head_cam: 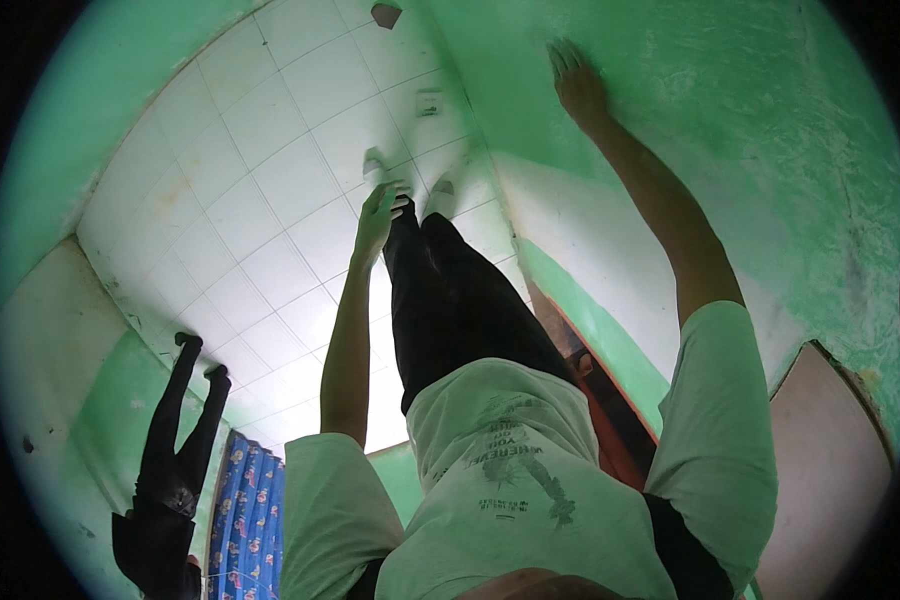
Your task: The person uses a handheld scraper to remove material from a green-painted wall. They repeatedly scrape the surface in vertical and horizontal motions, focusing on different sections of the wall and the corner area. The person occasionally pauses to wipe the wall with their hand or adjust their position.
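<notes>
My right hand is raised at the upper right, fingers extended, against or close to the green painted wall; whether it touches cannot be told. Lower and left of it, my left hand hangs above the tiled floor with its fingers apart and nothing in it. A small whitish packet or box bearing writing lies on the floor beyond my feet. At the floor's far end lies a dark angular piece. Black trousers and a printed light T-shirt are on my body.
Another person in dark clothes stands at the lower left by the opposite wall. Beside them hangs a blue patterned curtain. White floor tiles run between the walls. An orange-edged opening is at the right, behind my body.
</notes>
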A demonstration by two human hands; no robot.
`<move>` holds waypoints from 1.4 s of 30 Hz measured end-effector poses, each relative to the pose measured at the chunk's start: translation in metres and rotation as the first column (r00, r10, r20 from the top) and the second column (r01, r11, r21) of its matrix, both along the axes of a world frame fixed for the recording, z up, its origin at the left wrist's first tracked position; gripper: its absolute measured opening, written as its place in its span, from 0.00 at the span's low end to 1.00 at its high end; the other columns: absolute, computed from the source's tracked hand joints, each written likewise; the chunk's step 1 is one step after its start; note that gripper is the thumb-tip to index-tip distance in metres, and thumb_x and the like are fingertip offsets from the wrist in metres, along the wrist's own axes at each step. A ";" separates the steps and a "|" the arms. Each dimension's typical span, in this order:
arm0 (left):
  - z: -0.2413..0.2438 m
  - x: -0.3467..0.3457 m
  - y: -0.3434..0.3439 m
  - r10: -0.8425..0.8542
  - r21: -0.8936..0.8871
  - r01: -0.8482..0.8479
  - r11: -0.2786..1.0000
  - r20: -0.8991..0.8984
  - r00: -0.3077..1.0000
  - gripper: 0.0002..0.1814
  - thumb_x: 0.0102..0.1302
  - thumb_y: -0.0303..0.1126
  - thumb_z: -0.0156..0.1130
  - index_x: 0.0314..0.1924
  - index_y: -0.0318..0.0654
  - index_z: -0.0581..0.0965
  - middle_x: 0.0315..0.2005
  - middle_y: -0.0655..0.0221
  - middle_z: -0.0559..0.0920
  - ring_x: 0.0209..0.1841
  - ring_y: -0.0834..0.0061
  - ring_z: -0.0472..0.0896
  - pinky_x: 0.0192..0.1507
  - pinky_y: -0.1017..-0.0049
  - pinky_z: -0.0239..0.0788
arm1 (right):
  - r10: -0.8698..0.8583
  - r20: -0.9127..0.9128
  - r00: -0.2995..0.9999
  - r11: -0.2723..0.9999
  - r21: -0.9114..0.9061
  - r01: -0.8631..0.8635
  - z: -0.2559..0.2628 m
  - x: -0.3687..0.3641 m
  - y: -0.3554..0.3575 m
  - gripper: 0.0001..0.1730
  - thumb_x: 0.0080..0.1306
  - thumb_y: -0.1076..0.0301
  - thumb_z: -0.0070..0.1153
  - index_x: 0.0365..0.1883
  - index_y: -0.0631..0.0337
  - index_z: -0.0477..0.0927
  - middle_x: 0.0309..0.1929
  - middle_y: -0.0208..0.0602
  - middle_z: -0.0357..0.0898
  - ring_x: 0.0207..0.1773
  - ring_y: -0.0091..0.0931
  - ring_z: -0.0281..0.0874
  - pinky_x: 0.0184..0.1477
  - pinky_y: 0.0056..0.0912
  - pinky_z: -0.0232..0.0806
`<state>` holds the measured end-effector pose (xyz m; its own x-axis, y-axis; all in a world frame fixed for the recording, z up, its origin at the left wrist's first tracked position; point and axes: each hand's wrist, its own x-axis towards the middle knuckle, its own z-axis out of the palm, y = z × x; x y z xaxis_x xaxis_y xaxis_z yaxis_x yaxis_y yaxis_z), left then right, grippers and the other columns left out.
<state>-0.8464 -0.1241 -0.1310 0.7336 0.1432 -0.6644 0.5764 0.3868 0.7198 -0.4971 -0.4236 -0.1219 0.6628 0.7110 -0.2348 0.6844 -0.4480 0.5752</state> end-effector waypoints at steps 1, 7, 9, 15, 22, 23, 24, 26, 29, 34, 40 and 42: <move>0.003 -0.001 0.004 -0.006 -0.012 0.007 1.000 0.023 1.000 0.21 0.79 0.44 0.45 0.58 0.38 0.76 0.50 0.63 0.82 0.51 0.69 0.80 0.56 0.67 0.69 | -0.109 -0.129 0.986 0.993 -0.068 0.100 -0.010 -0.026 -0.019 0.32 0.72 0.67 0.41 0.74 0.64 0.57 0.76 0.38 0.57 0.78 0.35 0.51 0.79 0.37 0.42; 0.037 -0.011 0.052 -0.070 0.018 0.069 0.997 0.040 0.997 0.24 0.78 0.50 0.45 0.60 0.41 0.74 0.52 0.66 0.82 0.52 0.72 0.79 0.57 0.68 0.68 | -0.400 -0.588 0.703 0.835 -0.550 0.014 -0.018 -0.172 -0.099 0.25 0.68 0.67 0.46 0.65 0.54 0.68 0.56 0.35 0.66 0.59 0.32 0.65 0.74 0.50 0.46; 0.051 -0.015 0.073 -0.097 0.035 0.095 0.995 0.049 0.994 0.23 0.78 0.49 0.45 0.61 0.41 0.74 0.53 0.66 0.81 0.52 0.72 0.79 0.57 0.68 0.68 | -0.333 -0.623 0.708 0.848 -0.526 -0.064 0.003 -0.191 -0.076 0.21 0.64 0.67 0.50 0.57 0.50 0.76 0.41 0.33 0.76 0.46 0.30 0.75 0.71 0.56 0.52; 0.088 0.012 0.108 -0.082 -0.054 0.081 0.995 -0.019 0.996 0.21 0.78 0.46 0.48 0.60 0.41 0.74 0.53 0.64 0.81 0.52 0.71 0.79 0.56 0.69 0.69 | -0.031 -0.948 0.315 0.500 0.259 0.827 0.089 -0.199 0.104 0.19 0.70 0.65 0.52 0.58 0.58 0.79 0.49 0.52 0.83 0.51 0.41 0.82 0.55 0.41 0.71; 0.181 0.079 0.124 -0.035 -0.147 0.085 0.985 0.317 0.948 0.23 0.75 0.40 0.55 0.63 0.35 0.66 0.55 0.65 0.76 0.53 0.72 0.78 0.54 0.68 0.73 | 0.621 -0.782 0.052 -0.214 -0.106 0.971 0.216 -0.220 0.237 0.25 0.72 0.58 0.55 0.61 0.64 0.76 0.48 0.37 0.82 0.45 0.24 0.80 0.51 0.32 0.76; 0.196 0.087 0.130 -0.053 -0.100 0.089 0.991 0.319 0.946 0.22 0.73 0.38 0.58 0.62 0.37 0.67 0.53 0.66 0.77 0.52 0.73 0.78 0.53 0.69 0.73 | 0.523 -0.851 0.051 -0.225 -0.080 0.971 0.230 -0.222 0.244 0.24 0.73 0.59 0.55 0.61 0.64 0.76 0.47 0.37 0.82 0.45 0.24 0.80 0.50 0.32 0.76; 0.210 0.092 0.137 -0.059 -0.060 0.087 0.994 0.373 0.926 0.22 0.71 0.36 0.61 0.60 0.38 0.68 0.51 0.67 0.78 0.51 0.74 0.78 0.51 0.70 0.73 | 0.470 -0.878 0.089 -0.233 -0.026 0.972 0.242 -0.225 0.247 0.23 0.73 0.59 0.54 0.61 0.64 0.76 0.46 0.37 0.83 0.45 0.23 0.81 0.50 0.31 0.76; 0.234 0.105 0.150 -0.067 -0.011 0.080 0.997 0.438 0.897 0.22 0.67 0.30 0.66 0.57 0.39 0.69 0.49 0.66 0.78 0.50 0.76 0.77 0.46 0.74 0.75 | 0.377 -0.919 0.117 -0.237 0.026 0.971 0.260 -0.226 0.251 0.20 0.74 0.61 0.53 0.57 0.65 0.78 0.42 0.34 0.83 0.41 0.23 0.81 0.44 0.28 0.76; 0.259 0.123 0.159 -0.222 0.277 0.081 0.957 0.524 0.823 0.20 0.68 0.27 0.64 0.56 0.37 0.67 0.49 0.61 0.78 0.49 0.78 0.78 0.48 0.75 0.75 | 0.337 -0.930 0.145 -0.254 0.058 0.965 0.276 -0.222 0.248 0.17 0.73 0.61 0.54 0.52 0.65 0.79 0.40 0.33 0.83 0.39 0.21 0.80 0.42 0.26 0.74; 0.283 0.126 0.147 -0.024 -0.038 0.052 0.998 0.537 0.843 0.34 0.65 0.24 0.65 0.68 0.41 0.61 0.53 0.62 0.74 0.55 0.74 0.74 0.55 0.73 0.72 | 0.449 -0.870 0.203 -0.384 0.018 0.923 0.287 -0.216 0.245 0.13 0.72 0.62 0.56 0.47 0.62 0.80 0.38 0.30 0.82 0.38 0.20 0.79 0.39 0.25 0.72; 0.289 0.109 0.133 -0.291 0.258 0.171 0.951 0.562 0.774 0.45 0.61 0.27 0.70 0.73 0.35 0.55 0.67 0.59 0.66 0.69 0.65 0.65 0.68 0.63 0.61 | 0.738 -0.673 0.045 -0.413 -0.399 0.819 0.274 -0.211 0.266 0.13 0.70 0.61 0.58 0.48 0.57 0.80 0.42 0.28 0.82 0.42 0.20 0.77 0.45 0.27 0.69; 0.288 0.106 0.134 -0.317 0.327 0.121 0.937 0.653 0.688 0.41 0.65 0.29 0.67 0.73 0.36 0.55 0.62 0.59 0.71 0.62 0.67 0.72 0.61 0.68 0.67 | 0.803 -0.593 -0.060 -0.305 -0.495 0.814 0.270 -0.206 0.276 0.13 0.71 0.61 0.57 0.49 0.56 0.80 0.43 0.27 0.81 0.44 0.20 0.76 0.45 0.27 0.68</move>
